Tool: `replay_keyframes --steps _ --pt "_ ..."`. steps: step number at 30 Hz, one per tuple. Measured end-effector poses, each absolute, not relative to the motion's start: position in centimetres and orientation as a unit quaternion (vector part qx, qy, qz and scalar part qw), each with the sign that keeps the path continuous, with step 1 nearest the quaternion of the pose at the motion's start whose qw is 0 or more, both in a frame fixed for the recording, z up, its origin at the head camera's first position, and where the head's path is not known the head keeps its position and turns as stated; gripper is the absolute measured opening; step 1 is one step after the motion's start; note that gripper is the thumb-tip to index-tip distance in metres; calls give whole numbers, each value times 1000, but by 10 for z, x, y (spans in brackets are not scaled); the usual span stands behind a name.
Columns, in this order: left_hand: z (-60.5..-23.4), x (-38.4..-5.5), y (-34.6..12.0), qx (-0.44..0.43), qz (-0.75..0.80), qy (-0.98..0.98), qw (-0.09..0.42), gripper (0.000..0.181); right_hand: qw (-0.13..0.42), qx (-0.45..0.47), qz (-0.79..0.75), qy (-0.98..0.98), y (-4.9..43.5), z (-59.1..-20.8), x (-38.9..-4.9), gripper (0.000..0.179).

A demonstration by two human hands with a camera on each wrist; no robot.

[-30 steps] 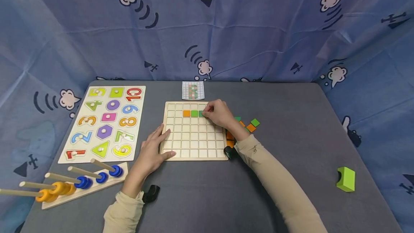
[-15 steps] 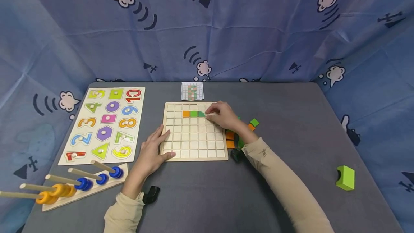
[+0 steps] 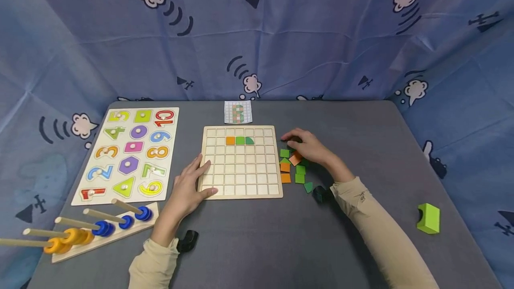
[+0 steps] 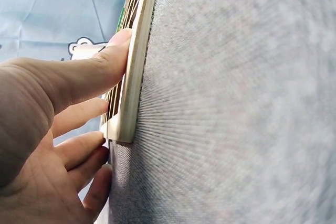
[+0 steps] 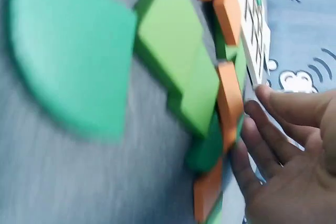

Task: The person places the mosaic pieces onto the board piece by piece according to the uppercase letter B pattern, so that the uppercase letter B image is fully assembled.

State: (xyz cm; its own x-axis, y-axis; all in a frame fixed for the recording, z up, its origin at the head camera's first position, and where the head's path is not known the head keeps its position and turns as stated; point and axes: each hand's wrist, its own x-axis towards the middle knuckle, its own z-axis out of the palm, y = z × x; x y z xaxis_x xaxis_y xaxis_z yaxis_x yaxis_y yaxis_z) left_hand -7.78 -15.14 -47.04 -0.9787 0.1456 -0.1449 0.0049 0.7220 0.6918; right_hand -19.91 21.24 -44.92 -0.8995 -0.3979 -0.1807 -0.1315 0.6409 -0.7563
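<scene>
A wooden grid board (image 3: 241,179) lies on the table. In one of its upper rows sit an orange square tile (image 3: 230,140), a green square tile (image 3: 239,140) and a dark green quarter-round tile (image 3: 249,141), side by side. My left hand (image 3: 186,188) rests on the board's lower left corner, fingers spread; the left wrist view shows the thumb (image 4: 113,59) on its edge. My right hand (image 3: 311,147) hovers at the far end of a loose pile of orange and green tiles (image 3: 300,178), right of the board. Nothing shows between its fingers (image 5: 265,140) in the right wrist view.
A small pattern card (image 3: 238,112) lies behind the board. To the left are a number-and-shape puzzle board (image 3: 120,150) and a peg stand (image 3: 108,240) with blue and yellow rings. A light green notched block (image 3: 429,218) stands far right. Curtains border the table.
My right hand has left the quarter-round tile in the board and moved right to the loose tiles, uncovering the board's right side. My left hand has stayed put.
</scene>
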Motion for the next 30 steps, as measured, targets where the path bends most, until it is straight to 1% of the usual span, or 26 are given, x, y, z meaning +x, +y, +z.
replay_keyframes --steps 6,14,16,22,27,30 --pt "-470 -77 -153 41 372 922 95 83 190 -158 -381 891 228 -447 -194 40" --pt "-471 -76 -153 40 380 919 95 83 167 -154 -366 902 226 -452 -186 43" --pt "-471 -76 -153 42 379 920 94 83 158 -162 -358 906 221 -453 -184 40" --pt "-472 -77 -153 46 381 919 88 82 118 -172 -336 918 204 -456 -184 18" --pt "-472 -77 -153 42 381 919 90 83 111 -145 -346 920 196 -454 -188 14" --pt "-471 -77 -152 44 381 919 92 83 96 -132 -354 921 194 -452 -191 11"
